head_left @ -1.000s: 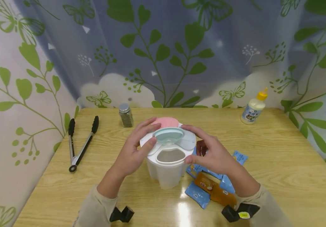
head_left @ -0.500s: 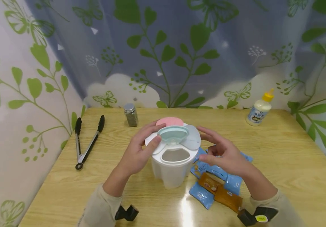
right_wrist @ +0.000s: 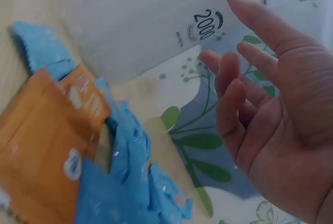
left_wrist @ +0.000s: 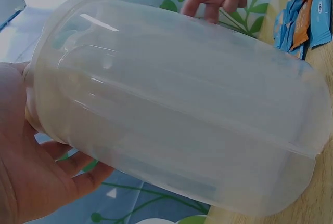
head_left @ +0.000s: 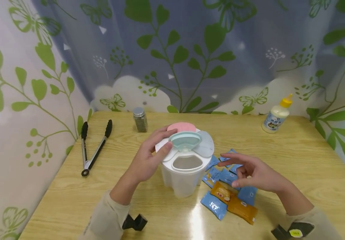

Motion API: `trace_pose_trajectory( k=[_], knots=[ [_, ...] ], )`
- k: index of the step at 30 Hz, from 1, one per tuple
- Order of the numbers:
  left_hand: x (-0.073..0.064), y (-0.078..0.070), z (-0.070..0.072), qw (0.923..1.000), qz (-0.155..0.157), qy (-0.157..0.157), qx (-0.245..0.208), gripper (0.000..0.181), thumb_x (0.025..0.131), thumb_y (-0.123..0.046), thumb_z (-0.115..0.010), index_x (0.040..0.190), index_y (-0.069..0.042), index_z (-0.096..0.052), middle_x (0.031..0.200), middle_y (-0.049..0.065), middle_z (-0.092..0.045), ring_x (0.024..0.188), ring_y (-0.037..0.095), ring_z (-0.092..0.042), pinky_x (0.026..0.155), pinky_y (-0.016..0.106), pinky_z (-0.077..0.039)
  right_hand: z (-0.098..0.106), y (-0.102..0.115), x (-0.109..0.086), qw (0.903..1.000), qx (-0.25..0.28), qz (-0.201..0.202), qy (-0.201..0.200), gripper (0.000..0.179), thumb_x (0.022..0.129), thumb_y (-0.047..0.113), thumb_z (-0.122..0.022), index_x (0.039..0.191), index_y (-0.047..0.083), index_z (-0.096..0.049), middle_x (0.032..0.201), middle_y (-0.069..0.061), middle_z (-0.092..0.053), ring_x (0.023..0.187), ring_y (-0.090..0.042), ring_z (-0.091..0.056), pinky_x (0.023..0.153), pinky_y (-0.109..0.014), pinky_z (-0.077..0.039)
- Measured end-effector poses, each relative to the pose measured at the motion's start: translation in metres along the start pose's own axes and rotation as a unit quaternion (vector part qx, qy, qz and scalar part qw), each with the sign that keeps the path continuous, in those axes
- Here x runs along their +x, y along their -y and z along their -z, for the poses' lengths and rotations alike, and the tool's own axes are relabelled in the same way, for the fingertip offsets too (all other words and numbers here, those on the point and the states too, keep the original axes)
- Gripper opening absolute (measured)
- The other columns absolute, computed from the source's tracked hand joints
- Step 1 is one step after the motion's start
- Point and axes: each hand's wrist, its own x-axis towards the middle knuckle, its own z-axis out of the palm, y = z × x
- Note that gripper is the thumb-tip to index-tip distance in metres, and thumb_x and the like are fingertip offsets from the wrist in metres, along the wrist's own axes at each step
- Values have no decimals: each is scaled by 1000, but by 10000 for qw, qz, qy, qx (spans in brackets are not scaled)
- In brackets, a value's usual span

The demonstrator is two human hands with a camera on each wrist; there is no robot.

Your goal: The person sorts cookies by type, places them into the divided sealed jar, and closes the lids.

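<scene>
The container stands on the tabletop, green lid already raised; the left hand grips its top, the right hand is relaxed, holding nothing; packets lie outside, seemingly yet to be handled

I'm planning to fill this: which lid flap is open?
The mint flap, raised behind the uncovered opening; the pink flap, white flap and grey flap lie shut.

Tongs lie left of a jar and bottle.
</scene>
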Motion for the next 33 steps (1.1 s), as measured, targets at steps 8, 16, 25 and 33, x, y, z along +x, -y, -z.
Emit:
trace_pose_trajectory(
  k=[8, 16, 25, 33],
  knots=[
    [0, -1, -2, 9999, 116, 46, -30, 40, 103, -24, -52, 142, -16, -56, 155, 4, -44, 148, 24, -33, 114, 58, -37, -8, -20, -23, 9980, -212, -591, 116, 73, 85, -4, -73, 149, -3, -37, 138, -21, -59, 52, -15, -50, 45, -26, -47],
    [1, -4, -1, 9999, 110, -52, 42, 39, 103, -22, -52, 141, -15, -57, 154, 5, -45, 148, 25, -33, 118, 57, -31, -8, -30, -42, 9940, -489, -488, 850, 66, 85, 2, -76, 145, 4, -48, 107, -13, -68, 55, -6, -50, 47, -21, -46],
    [0, -2, 0, 10000, 3, -20, -38, 39, 103, -22, -53, 141, -12, -57, 154, 7, -45, 148, 25, -34, 117, 56, -34, -16, -38, -48, 9899, -1063, -87, 936, 56, 85, 9, -78, 137, 10, -58, 130, -6, -55, 61, -1, -48, 51, -20, -46],
    [0, -1, -2, 10000, 25, -68, -26, 37, 103, -20, -52, 138, -12, -59, 152, 6, -47, 147, 23, -34, 119, 53, -31, -22, -34, -45, 9749, -2098, -515, 541, 49, 81, 32, -80, 126, 23, -64, 109, 6, -57, 64, 7, -43, 55, -15, -43]
  ],
)
